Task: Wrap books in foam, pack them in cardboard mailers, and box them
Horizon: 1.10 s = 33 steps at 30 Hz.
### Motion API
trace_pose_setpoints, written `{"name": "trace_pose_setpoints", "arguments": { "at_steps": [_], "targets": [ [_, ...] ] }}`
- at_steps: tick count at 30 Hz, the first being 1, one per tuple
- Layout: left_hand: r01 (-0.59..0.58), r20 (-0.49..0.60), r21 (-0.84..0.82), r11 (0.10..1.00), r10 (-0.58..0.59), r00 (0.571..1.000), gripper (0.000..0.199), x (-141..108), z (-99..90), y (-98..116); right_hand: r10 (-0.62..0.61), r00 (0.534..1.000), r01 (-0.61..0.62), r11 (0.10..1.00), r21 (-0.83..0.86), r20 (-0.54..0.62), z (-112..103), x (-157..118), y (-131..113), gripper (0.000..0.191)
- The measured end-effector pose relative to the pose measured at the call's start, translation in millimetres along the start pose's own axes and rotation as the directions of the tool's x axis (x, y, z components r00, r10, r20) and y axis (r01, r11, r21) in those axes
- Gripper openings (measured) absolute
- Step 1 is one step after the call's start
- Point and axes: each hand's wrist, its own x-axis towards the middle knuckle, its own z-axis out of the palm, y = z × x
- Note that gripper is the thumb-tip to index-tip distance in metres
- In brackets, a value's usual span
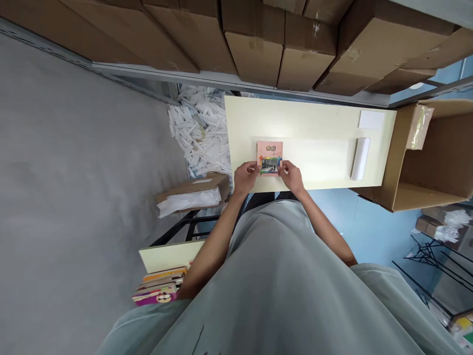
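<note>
A small pink book [269, 149] with a framed picture on its cover lies on, or just above, the cream tabletop [314, 118], near its front edge. My left hand [246, 178] is closed on the book's lower left edge, thumb and fingers pinched together. On the opposite edge, my right hand [291, 176] pinches the lower right side in the same way. The cover faces up between both hands. Farther right on the tabletop are a white roll [360, 159] and a flat white sheet [371, 119].
An open cardboard box [399, 162] stands at the table's right end. Cardboard boxes [254, 54] fill the shelf behind. White paper scraps [207, 133] heap up at the left. Stacked books [158, 288] and a paper-filled carton [195, 190] sit lower left.
</note>
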Motion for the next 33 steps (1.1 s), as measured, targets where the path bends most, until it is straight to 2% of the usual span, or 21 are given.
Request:
{"name": "trace_pose_setpoints", "arguments": {
  "at_steps": [3, 6, 12, 15, 18, 22, 27, 30, 33],
  "targets": [
    [0.047, -0.05, 0.083, 0.995, -0.043, 0.998, 0.021, 2.2, 10.4, -15.2, 0.066, 0.998, -0.067, 0.997, -0.025, -0.009, 24.8, 5.6, 13.9, 0.018],
    [0.06, -0.077, 0.095, 0.994, -0.053, 0.996, 0.018, 7.9, 13.7, -23.3, 0.086, 0.995, -0.089, 0.995, -0.054, -0.058, 38.2, 14.1, 19.5, 0.013],
    [0.083, -0.085, 0.099, 0.992, -0.075, 0.994, 0.016, 12.7, 11.6, -27.4, 0.106, 0.993, -0.111, 0.988, -0.103, -0.059, 41.7, 14.4, 20.5, 0.016],
    [0.077, -0.166, 0.178, 0.981, -0.048, 0.985, 0.023, 14.8, 9.7, -24.4, 0.106, 0.989, -0.117, 0.988, -0.102, -0.107, 40.1, 6.7, 18.8, 0.026],
    [0.063, -0.23, 0.289, 0.955, 0.006, 0.973, 0.022, 19.9, 10.1, -18.4, 0.049, 0.986, -0.069, 0.99, -0.12, -0.162, 39.4, -2.4, 14.9, 0.033],
    [0.074, -0.162, 0.354, 0.932, -0.017, 0.987, 0.013, 26.1, 11.5, -7.1, -0.02, 0.996, 0.007, 0.988, -0.153, -0.083, 42.1, -9.3, 8.1, 0.041],
    [-0.033, -0.082, 0.376, 0.926, 0.068, 0.994, 0.009, 21.9, 0.8, 12.1, -0.015, 0.999, 0.009, 0.988, -0.156, -0.039, 45.8, -15.4, 1.8, 0.04],
    [-0.096, 0.0, 0.409, 0.907, 0.105, 0.994, 0.009, 16.4, -5.8, 29.8, -0.05, 0.997, 0.045, 0.994, -0.095, -0.058, 44.2, -27.1, -3.3, 0.044],
    [-0.184, 0.11, 0.455, 0.871, 0.151, 0.982, 0.009, 13.4, -2.9, 52.6, -0.102, 0.992, 0.103, 0.995, 0.016, -0.076, 40.6, -42.1, -9.9, 0.052]
  ]
}}
